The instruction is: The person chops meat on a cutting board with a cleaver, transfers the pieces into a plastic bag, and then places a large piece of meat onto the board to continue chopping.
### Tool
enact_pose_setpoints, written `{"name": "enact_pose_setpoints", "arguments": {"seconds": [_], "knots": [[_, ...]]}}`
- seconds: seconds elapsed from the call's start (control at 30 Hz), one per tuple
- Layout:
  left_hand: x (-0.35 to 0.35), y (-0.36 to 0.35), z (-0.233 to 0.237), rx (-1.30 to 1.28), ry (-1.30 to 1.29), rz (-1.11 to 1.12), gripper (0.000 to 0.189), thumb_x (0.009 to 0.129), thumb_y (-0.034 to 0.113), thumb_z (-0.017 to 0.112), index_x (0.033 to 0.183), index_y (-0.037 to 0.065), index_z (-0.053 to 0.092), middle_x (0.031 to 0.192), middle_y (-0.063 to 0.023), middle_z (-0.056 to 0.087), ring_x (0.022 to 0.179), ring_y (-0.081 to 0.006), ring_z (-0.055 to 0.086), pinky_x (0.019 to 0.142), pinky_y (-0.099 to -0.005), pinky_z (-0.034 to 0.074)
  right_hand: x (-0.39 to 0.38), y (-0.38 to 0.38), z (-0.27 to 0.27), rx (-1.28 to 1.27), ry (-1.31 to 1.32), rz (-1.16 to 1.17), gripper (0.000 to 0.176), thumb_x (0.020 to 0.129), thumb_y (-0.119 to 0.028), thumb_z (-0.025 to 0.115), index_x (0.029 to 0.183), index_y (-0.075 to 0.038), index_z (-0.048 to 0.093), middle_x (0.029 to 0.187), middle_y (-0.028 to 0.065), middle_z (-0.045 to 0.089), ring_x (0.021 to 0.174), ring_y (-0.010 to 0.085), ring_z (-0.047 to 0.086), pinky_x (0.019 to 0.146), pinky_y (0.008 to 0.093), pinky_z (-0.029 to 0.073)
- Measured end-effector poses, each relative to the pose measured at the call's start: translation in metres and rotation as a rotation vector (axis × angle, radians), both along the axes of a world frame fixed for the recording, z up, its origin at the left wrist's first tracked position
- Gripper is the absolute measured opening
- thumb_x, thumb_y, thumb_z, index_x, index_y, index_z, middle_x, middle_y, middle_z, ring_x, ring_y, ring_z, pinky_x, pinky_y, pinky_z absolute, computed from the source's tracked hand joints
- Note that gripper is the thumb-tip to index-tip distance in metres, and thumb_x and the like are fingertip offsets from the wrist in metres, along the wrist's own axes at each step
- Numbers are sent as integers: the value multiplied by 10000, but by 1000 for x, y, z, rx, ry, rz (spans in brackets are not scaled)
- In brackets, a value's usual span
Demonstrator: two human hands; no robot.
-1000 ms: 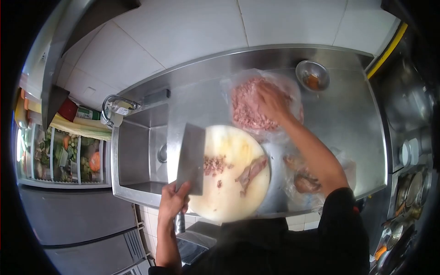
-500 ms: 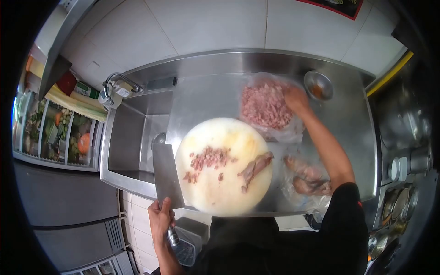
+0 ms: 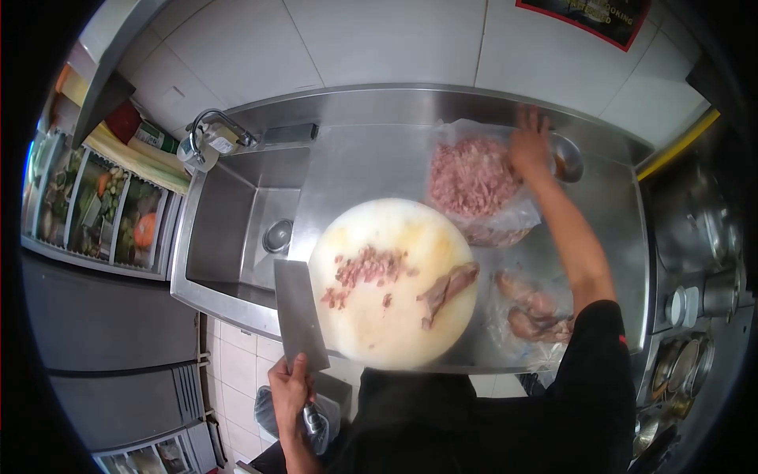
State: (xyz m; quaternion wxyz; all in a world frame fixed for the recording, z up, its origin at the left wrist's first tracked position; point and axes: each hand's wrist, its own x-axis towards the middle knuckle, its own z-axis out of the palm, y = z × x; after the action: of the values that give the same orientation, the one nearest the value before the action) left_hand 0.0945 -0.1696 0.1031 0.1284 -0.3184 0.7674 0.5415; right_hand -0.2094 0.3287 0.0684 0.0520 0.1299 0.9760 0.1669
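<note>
My left hand [image 3: 290,387] grips the handle of a cleaver [image 3: 300,314], its wide blade pointing up beside the board's left edge. Fingers spread, my right hand [image 3: 531,141] is at the right edge of a plastic bag of chopped meat [image 3: 474,175], just left of a metal bowl [image 3: 565,158]. On the round cutting board [image 3: 387,332] lie small meat pieces [image 3: 369,267] and one longer strip of meat [image 3: 448,292]. Larger raw pieces [image 3: 534,306] rest on clear plastic to the board's right.
A steel sink [image 3: 237,229] with a faucet [image 3: 209,126] is on the left of the steel counter [image 3: 355,170]. Pans [image 3: 683,363] stand at the far right. Below the cleaver is a bin [image 3: 335,399]; vegetables fill a chilled case [image 3: 99,213].
My right hand has moved up from the chopped meat, and its fingers now show spread. The view has shifted a little; my left hand still holds the cleaver.
</note>
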Motion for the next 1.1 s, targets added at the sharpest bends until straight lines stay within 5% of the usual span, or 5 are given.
{"name": "enact_pose_setpoints", "arguments": {"seconds": [0.4, 0.5, 0.8, 1.0, 1.1], "knots": [[27, -21, -37, -414, 157, -245, 309, 1019, 251, 616, 896, -32, 612, 591, -138, 616, 405, -273, 534, 456, -407, 451, -33, 8, -34, -302, 845, 282, 283, 918, -174, 599, 1131, -53, 742, 1342, 177, 636, 1283, 374, 561, 1166, 578, 328], [12, -21, -52, -786, 248, -380, 274, 998, 222, 615, 848, -6, 598, 621, -220, 646, 491, -397, 607, 526, -496, 498, 37, -80, -15, -984, 699, 381, 234, 917, -78, 627, 1120, -5, 717, 1247, 203, 686, 1136, 388, 649, 1009, 427, 504], [13, 13, -71, -800, 393, -649, 194, 981, 202, 622, 843, 68, 594, 572, -190, 618, 525, -431, 623, 515, -548, 495, 214, -271, -105, -1152, 308, 223, 642, 1029, -214, 553, 1547, 62, 291, 1607, 340, 245, 1515, 520, 171, 1226, 597, 219], [-30, -13, -62, -879, 471, -655, 221, 977, 194, 639, 819, 57, 567, 601, -207, 607, 563, -431, 628, 510, -528, 488, 182, -298, -149, -805, 514, 258, 561, 1023, -199, 526, 1487, 85, 388, 1548, 349, 340, 1474, 507, 281, 1171, 600, 293], [-65, -36, -78, -953, 536, -729, 205, 976, 200, 636, 847, 56, 567, 627, -191, 633, 578, -413, 641, 521, -522, 491, 208, -321, -144, -1230, 521, 331, 511, 1025, -200, 521, 1442, 87, 454, 1486, 329, 439, 1400, 514, 394, 1164, 559, 338]]}}
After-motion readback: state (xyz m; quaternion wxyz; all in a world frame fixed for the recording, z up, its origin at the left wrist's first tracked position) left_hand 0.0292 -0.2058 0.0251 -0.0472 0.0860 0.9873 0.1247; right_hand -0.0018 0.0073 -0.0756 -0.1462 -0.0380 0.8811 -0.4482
